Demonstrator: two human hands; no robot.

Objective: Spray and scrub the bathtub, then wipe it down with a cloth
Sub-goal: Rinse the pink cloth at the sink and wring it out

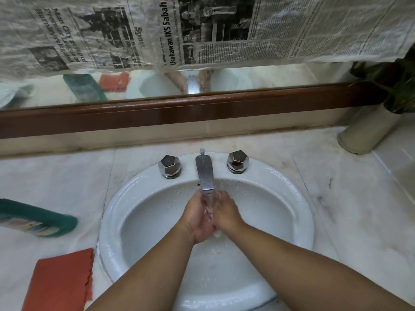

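Most of the readable print I saw was on the newspaper (pixel 202 30) stuck over the upper part of the mirror (pixel 157 86). The left sheet was turned sideways and its headline gave "Man City", "Premier League" and "Burnley relegated", with a section word "Sport" beside it. The middle sheet carried the headline "Usahawan IKS Sabah", cut off at the top edge. The small columns were too fine for me to read.

A green bottle (pixel 38 217) lay on its side on the marble surface (pixel 348 198) at the far left. Its label was blurred, and I could make out no brand.

The left hand (pixel 197 217) and right hand (pixel 226 215) were pressed together, palm against palm, over the white sink (pixel 110 221). They sat directly under the chrome spout (pixel 204 173) with water running over them, and neither hand held anything. A faceted chrome knob stood on each side of the spout, the left knob (pixel 169 166) and the right knob (pixel 237 162).

The orange-red cloth (pixel 60 281) lay flat on the surface to the left of the sink, just beside its rim. It was nearer to me than the bottle, clear of both hands and touched by neither.

At the far right a pale vase (pixel 368 129) with a dark leafy plant (pixel 395 81) stood against the mirror's brown frame (pixel 179 108).
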